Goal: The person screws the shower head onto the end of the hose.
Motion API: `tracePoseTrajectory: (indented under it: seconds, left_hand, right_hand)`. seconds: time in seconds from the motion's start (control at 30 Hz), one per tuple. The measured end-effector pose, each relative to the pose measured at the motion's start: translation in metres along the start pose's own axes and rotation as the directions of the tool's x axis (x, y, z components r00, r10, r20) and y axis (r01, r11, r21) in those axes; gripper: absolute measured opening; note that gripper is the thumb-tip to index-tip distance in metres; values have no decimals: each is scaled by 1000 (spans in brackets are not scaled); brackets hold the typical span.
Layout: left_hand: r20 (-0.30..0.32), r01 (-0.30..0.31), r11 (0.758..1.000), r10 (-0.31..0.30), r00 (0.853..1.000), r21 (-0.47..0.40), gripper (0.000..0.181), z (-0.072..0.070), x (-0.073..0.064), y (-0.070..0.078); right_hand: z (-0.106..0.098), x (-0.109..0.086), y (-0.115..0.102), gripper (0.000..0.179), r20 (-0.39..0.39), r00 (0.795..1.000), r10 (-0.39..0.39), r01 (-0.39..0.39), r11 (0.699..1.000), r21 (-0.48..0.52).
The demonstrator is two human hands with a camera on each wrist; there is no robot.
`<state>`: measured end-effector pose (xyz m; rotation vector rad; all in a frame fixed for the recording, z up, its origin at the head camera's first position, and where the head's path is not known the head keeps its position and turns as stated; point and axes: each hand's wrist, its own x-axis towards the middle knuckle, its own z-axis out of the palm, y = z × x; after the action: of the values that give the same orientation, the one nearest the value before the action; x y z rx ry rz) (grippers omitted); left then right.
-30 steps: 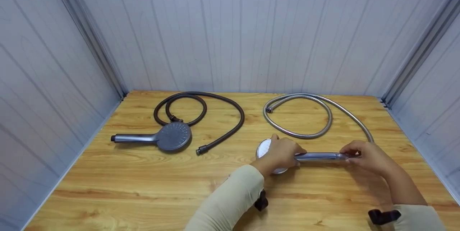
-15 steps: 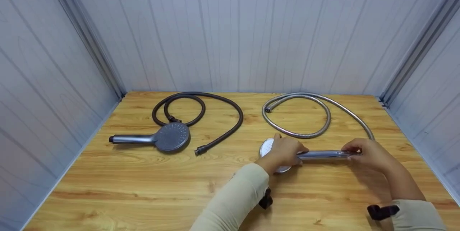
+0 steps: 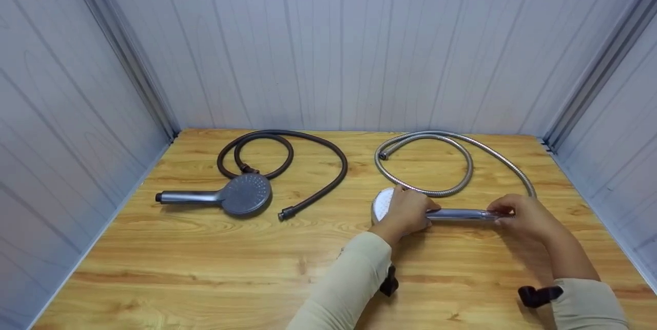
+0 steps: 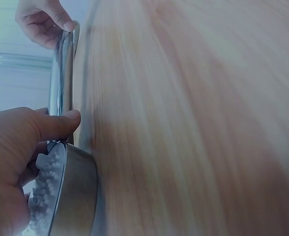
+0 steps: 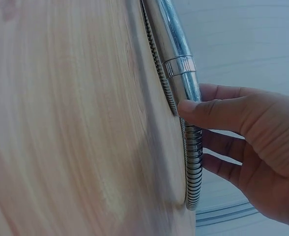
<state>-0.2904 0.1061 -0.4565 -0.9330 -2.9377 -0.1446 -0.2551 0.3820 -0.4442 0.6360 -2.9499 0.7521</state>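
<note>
A chrome shower head [image 3: 382, 207] with a white nozzle face lies low over the table, its handle [image 3: 456, 215] pointing right. My left hand [image 3: 409, 212] grips it at the neck, thumb and fingers on either side, covering part of the face. At the handle's far end, my right hand [image 3: 526, 219] pinches the metal connector of the silver shower hose [image 3: 469, 163]. In the right wrist view, the connector [image 5: 189, 88] sits in line with the handle, and ribbed hose [image 5: 193, 167] runs below the thumb. Whether the threads are engaged is hidden.
On the left lies a grey shower head [image 3: 246, 195] with a black-tipped handle, close to a coiled dark hose [image 3: 336, 176]. The silver hose's other end [image 3: 384, 156] rests inside its loop. Pale panels [image 3: 328, 47] wall the wooden table [image 3: 205, 278] at back and sides.
Both hands and the chrome shower head have shifted slightly away from me, and the left hand also a little rightward. Both grips stay on. The grey shower head and dark hose stay put.
</note>
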Motion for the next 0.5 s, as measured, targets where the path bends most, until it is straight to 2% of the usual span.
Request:
tracePoseTrajectory:
  seconds: [0.5]
  left_hand:
    - [-3,28,994,-28,1000,103,38,9,10,5]
  right_hand:
    - [8,3,8,19,-6,999,46,-46,999,-7]
